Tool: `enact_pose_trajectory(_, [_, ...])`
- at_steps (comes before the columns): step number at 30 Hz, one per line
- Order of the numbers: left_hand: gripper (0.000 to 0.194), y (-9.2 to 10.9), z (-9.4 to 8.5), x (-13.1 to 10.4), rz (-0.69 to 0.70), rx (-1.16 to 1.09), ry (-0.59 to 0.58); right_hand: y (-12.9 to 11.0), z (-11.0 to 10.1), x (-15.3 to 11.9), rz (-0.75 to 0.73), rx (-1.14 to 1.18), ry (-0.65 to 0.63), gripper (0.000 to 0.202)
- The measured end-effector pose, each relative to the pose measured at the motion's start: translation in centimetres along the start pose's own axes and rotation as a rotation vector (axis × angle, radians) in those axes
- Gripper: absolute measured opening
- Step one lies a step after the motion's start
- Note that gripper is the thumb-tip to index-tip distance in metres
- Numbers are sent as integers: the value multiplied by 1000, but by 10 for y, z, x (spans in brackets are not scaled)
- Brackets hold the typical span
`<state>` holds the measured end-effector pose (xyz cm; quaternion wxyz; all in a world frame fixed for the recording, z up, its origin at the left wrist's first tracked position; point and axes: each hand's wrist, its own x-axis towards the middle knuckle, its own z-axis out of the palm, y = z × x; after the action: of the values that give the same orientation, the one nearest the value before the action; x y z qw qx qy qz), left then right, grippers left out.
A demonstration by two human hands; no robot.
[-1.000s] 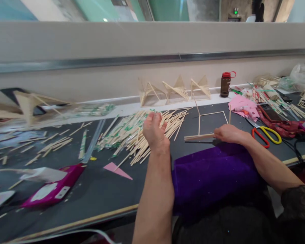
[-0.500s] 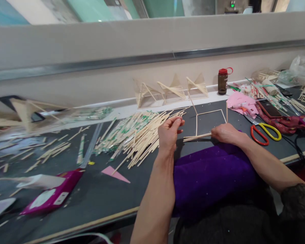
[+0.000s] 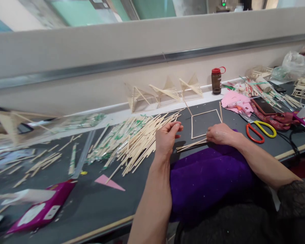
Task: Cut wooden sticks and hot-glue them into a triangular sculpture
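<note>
My right hand [image 3: 221, 133] is closed around the end of a few thin wooden sticks [image 3: 190, 145], like chopsticks. They point left, just in front of an open square frame of sticks [image 3: 192, 127] lying on the dark table. Two further sticks rise from the frame's far corners. My left hand [image 3: 166, 140] is raised left of the held sticks, thumb and fingers pinched together; anything between them is too small to make out. Behind and left of it lies a heap of loose wooden sticks [image 3: 142, 149]. A purple cloth [image 3: 208, 183] covers my lap below both hands.
Stick models [image 3: 165, 93] stand along the wall beside a brown bottle [image 3: 216, 82]. Scissors [image 3: 260, 130], a pink sheet [image 3: 235, 101] and a phone [image 3: 263, 105] lie right. Leftward are wrapped sticks [image 3: 114, 135], a pink paper triangle [image 3: 110, 183] and a magenta packet [image 3: 44, 208].
The held sticks have swung toward me, away from the square frame's near bar, which now shows. The view has shifted slightly to the right. My left hand stays pinched.
</note>
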<state>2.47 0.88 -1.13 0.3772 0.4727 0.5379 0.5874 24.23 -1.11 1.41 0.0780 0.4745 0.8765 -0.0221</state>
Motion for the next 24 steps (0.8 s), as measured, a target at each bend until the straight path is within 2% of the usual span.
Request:
enact_pose_trajectory(3, [19, 0, 0, -1, 1, 1, -13, 4, 1, 0, -32, 54, 36, 30])
enact_pose_trajectory(5, [20, 1, -2, 1, 23, -24, 22, 9, 2, 1, -55, 120, 55, 30])
enact_pose_trajectory(10, [22, 4, -17, 12, 78, -195, 303, 23, 6, 5, -12, 391, 129, 31])
enact_pose_trajectory(12, [24, 4, -21, 16, 62, -255, 356, 25, 9, 6, 30, 559, 127, 30])
enact_pose_trajectory(15, [33, 2, -22, 17, 11, -255, 300, 26, 13, 8, 36, 709, 76, 28])
enact_pose_trajectory(18, [39, 1, -17, 15, -6, -206, 212, 25, 16, 10, -59, 646, 84, 25])
enact_pose_trajectory(21, [40, 1, -13, 13, 11, -184, 177, 25, 18, 11, -152, 604, 102, 27])
enact_pose_trajectory(24, [41, 2, -11, 12, 6, -184, 155, 26, 19, 12, -168, 629, 110, 28])
